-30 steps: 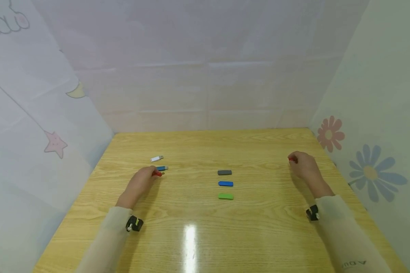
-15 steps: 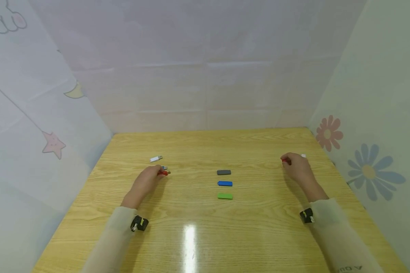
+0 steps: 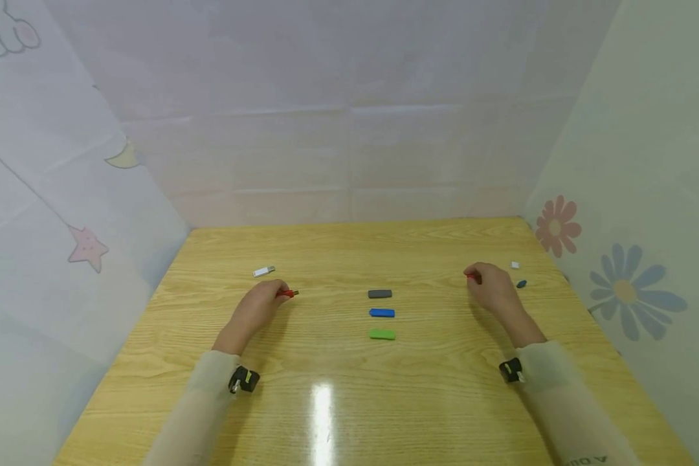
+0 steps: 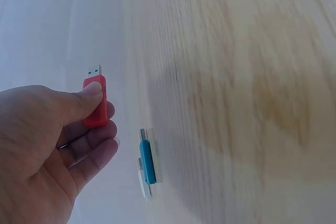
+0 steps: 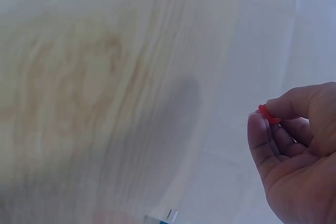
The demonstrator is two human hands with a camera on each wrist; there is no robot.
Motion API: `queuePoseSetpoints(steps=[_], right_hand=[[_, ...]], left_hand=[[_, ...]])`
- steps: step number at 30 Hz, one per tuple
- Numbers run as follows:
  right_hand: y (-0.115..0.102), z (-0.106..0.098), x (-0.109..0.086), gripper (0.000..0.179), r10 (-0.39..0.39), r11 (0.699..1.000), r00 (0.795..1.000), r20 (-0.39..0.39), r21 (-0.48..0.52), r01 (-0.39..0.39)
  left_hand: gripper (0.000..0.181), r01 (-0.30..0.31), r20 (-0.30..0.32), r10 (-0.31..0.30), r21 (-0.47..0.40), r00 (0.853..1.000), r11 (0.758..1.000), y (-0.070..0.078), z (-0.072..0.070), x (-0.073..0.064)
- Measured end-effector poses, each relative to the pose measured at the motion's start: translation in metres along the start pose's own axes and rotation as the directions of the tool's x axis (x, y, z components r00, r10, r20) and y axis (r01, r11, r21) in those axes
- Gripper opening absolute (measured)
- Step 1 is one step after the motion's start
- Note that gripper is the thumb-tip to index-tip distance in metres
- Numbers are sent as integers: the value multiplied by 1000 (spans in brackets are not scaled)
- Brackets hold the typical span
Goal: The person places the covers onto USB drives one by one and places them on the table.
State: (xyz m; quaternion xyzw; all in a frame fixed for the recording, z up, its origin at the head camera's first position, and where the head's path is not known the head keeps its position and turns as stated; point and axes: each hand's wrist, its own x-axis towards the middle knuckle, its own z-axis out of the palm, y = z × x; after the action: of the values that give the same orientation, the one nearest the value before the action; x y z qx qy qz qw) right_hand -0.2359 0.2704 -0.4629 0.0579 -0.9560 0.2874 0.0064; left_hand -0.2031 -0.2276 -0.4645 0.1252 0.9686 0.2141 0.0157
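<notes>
My left hand [image 3: 255,309] pinches a red USB stick [image 4: 96,109] between thumb and fingers, its metal plug bare and pointing away from the palm. My right hand [image 3: 494,291] holds a small red cap [image 5: 270,115] by its fingertips. Near the left hand lie a white USB stick [image 3: 263,272] and a teal-blue USB stick [image 4: 148,162], both with bare plugs. The left hand hides the teal-blue one in the head view. To the right of the right hand are a white cap [image 3: 515,265] and a blue cap [image 3: 521,283].
Mid-table, a grey USB stick [image 3: 380,294], a blue one [image 3: 382,313] and a green one [image 3: 382,334] lie in a column, no plugs visible. Patterned sheets stand behind and beside the wooden table [image 3: 349,388].
Both hands have moved inward, the left to the right with the red USB stick, the right to the left with the red cap. The white and blue caps have come into sight.
</notes>
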Motion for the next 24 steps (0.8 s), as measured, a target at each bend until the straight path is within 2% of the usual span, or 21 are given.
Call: queuePoseSetpoints(steps=[6,12,24], right_hand=[[-8,6,1,29,-41,999,999,0,-3,41],[-15,11,1,28,-65,998,998,-10,10,65],[-31,22,1,25,-102,994,995,-19,38,103]], left_hand=[[10,-30,-8,30,-25,1000,999,7,5,6],[11,-12,18,12,-50,1000,999,18,8,11],[12,-36,22,37,-54,999,998,36,14,22]])
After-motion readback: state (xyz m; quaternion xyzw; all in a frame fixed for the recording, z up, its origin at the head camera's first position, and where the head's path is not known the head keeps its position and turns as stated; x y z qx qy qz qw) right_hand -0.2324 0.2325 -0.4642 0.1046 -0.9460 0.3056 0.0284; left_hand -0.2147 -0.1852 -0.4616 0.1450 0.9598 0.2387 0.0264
